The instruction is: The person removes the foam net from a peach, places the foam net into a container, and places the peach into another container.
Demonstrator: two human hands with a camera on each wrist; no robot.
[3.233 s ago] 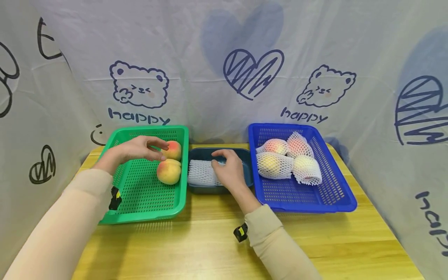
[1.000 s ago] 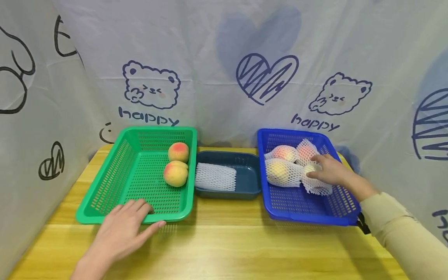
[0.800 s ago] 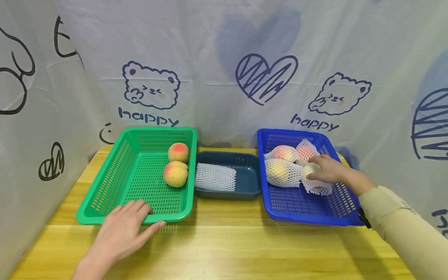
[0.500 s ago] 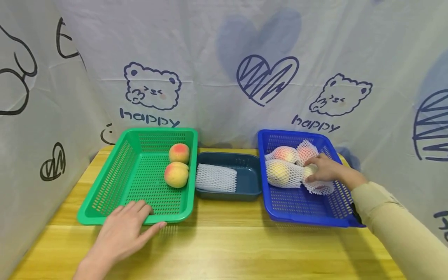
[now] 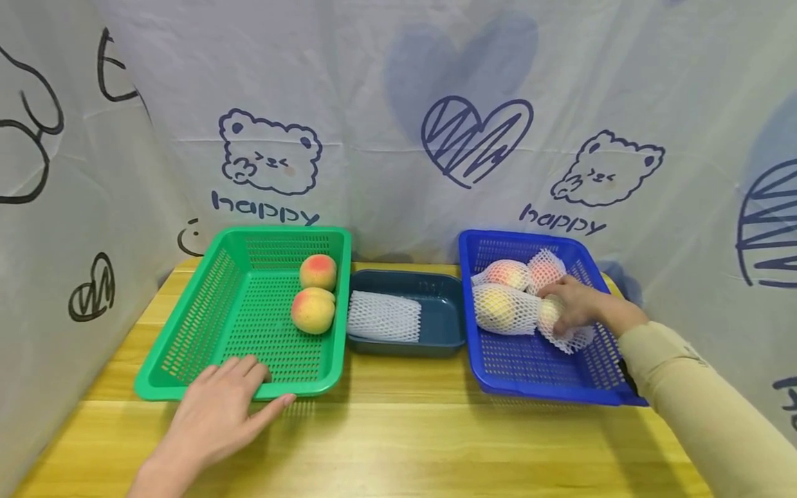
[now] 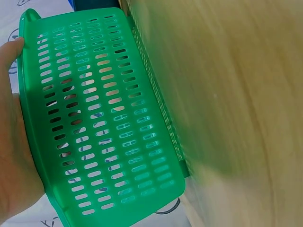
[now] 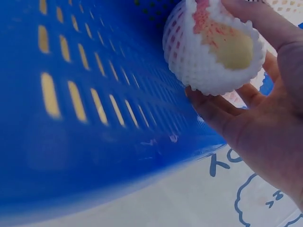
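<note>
My right hand (image 5: 579,304) grips a peach in a white foam net (image 7: 229,47) inside the blue basket (image 5: 548,391). In the right wrist view, thumb and fingers lie on opposite sides of it, and bare yellow-red skin shows at the net's open end. Three other netted peaches lie close by, one of them a yellowish netted peach (image 5: 498,308). My left hand (image 5: 214,415) holds the front rim of the green basket (image 5: 149,373), fingers hooked over it and thumb along the outside. Two bare peaches, a rear peach (image 5: 318,271) and a front peach (image 5: 313,311), sit against that basket's right side.
Between the baskets stands a dark teal tray (image 5: 445,308) with flat white foam nets (image 5: 384,317) in its left part. All three containers rest on a wooden table (image 5: 398,443). A printed white cloth (image 5: 373,104) hangs behind and at both sides.
Since the earliest frame, my right hand has gone from the tray to the blue basket, my left from the peaches to the green basket's rim. Lately my right fingers have closed round and turned the netted peach.
</note>
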